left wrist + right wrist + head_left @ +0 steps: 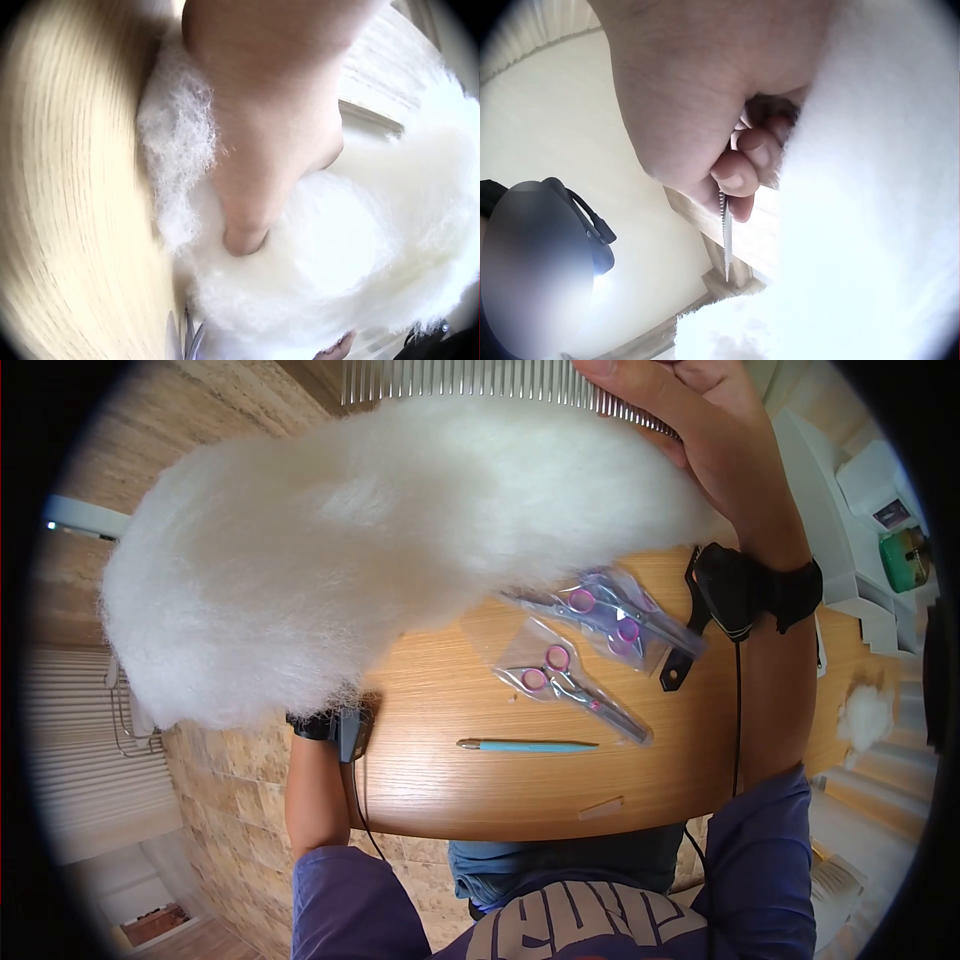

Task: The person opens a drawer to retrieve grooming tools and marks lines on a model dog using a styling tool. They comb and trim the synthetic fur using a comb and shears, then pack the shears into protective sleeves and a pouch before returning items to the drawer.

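A big mass of white fluffy fur (250,560) spreads over the far left of the table and up toward the right arm. My left hand (262,150) holds it low down, thumb sunk into the fibres; its other fingers are hidden in the fluff, and the head view has the whole hand covered. At the fur's upper edge, my right hand (710,445) grips a long metal comb (460,378) by its right end. The comb's teeth point down at the fur in the head view. Edge-on, the comb (726,232) shows below curled fingertips in the right wrist view.
On the wooden table (420,790) lie scissors (575,690) in a clear sleeve, more sleeved scissors (620,620), a light-blue pen-like tool (530,746) and a black flat handle (677,668). A loose white tuft (866,718) sits far right. Cables run from both wrist cameras.
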Motion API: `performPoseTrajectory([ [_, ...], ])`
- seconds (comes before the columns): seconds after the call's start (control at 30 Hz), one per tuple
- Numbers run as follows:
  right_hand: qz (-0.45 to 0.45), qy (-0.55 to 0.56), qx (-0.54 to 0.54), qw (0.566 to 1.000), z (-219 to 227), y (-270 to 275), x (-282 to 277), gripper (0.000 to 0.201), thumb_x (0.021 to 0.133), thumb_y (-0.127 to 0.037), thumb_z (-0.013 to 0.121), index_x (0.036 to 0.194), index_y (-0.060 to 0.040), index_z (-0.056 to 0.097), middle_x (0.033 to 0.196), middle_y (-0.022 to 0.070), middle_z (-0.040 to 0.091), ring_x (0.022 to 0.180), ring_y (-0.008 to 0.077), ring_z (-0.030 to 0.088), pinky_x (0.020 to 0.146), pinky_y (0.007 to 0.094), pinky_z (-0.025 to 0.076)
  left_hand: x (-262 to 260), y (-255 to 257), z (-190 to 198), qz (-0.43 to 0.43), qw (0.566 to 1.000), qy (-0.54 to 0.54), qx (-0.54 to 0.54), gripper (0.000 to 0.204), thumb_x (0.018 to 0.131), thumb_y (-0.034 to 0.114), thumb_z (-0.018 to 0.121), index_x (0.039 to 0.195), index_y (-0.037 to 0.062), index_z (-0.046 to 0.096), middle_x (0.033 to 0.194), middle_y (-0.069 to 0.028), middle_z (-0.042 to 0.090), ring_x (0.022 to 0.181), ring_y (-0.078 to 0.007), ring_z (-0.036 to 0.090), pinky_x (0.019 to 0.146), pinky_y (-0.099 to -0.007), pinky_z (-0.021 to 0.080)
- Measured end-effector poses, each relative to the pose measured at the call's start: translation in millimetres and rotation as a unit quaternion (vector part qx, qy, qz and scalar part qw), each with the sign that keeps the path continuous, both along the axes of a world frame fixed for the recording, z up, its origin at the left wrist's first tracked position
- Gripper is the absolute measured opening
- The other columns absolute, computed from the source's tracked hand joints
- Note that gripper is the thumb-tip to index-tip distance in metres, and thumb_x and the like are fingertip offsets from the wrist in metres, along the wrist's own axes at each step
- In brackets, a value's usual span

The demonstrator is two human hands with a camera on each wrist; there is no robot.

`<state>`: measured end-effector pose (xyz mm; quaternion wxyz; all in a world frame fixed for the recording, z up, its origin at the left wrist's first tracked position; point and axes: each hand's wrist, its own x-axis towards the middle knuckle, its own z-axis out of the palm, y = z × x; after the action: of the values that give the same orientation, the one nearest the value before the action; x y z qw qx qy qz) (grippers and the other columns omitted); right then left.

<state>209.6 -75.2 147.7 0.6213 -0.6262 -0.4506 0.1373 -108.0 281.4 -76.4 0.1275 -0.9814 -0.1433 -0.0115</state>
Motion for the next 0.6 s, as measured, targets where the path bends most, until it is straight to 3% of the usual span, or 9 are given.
performPoseTrajectory([
  [0.17,0.011,-0.007,0.019,1.0,-8,4,9,0.023,0.1,-0.019,0.07,0.082,-0.004,0.07,0.059,-0.0085,0.053,0.049,-0.0019,0.037,0.044,0.0201,0.021,-2,1,3,-0.007,1.0,-0.003,-0.018,0.054,0.096,0.013,0.062,0.143,0.0402,0.056,0.129,-0.0086,0.068,0.115,-0.0315,0.067,0.096,-0.041,0.056],
  [0.23,0.04,-0.008,-0.007,0.999,-1,2,8,0.022,0.1,-0.015,0.069,0.083,-0.002,0.071,0.065,-0.006,0.061,0.054,-0.0015,0.043,0.047,0.0186,0.027,1,1,4,-0.009,1.0,-0.003,-0.026,0.054,0.096,0.013,0.062,0.143,0.0403,0.056,0.129,-0.0086,0.068,0.115,-0.0315,0.067,0.096,-0.041,0.055],
  [0.37,0.002,0.01,0.015,1.0,0,7,-4,0.02,0.1,-0.012,0.068,0.083,-0.0004,0.071,0.072,-0.0024,0.067,0.061,-0.0001,0.051,0.053,0.0175,0.035,0,1,6,-0.01,0.999,-0.004,-0.04,0.054,0.096,0.013,0.062,0.143,0.0405,0.057,0.129,-0.0087,0.068,0.115,-0.0315,0.067,0.096,-0.041,0.055],
  [0.43,0.054,-0.032,0.03,0.998,-9,10,8,0.02,0.1,-0.011,0.068,0.084,0.0008,0.071,0.077,0.0003,0.07,0.067,0.0014,0.056,0.058,0.0173,0.04,2,4,8,-0.011,0.999,-0.004,-0.047,0.054,0.096,0.013,0.062,0.143,0.0406,0.057,0.129,-0.0087,0.068,0.116,-0.0315,0.067,0.096,-0.041,0.055],
  [0.6,0.069,-0.051,0.025,0.996,-10,10,11,0.02,0.1,-0.012,0.068,0.086,0.0015,0.072,0.077,0.0013,0.071,0.068,0.0016,0.057,0.058,0.0176,0.041,5,-3,9,-0.016,0.997,-0.003,-0.071,0.054,0.096,0.013,0.062,0.143,0.0408,0.057,0.13,-0.0088,0.068,0.116,-0.0315,0.067,0.096,-0.041,0.055],
])
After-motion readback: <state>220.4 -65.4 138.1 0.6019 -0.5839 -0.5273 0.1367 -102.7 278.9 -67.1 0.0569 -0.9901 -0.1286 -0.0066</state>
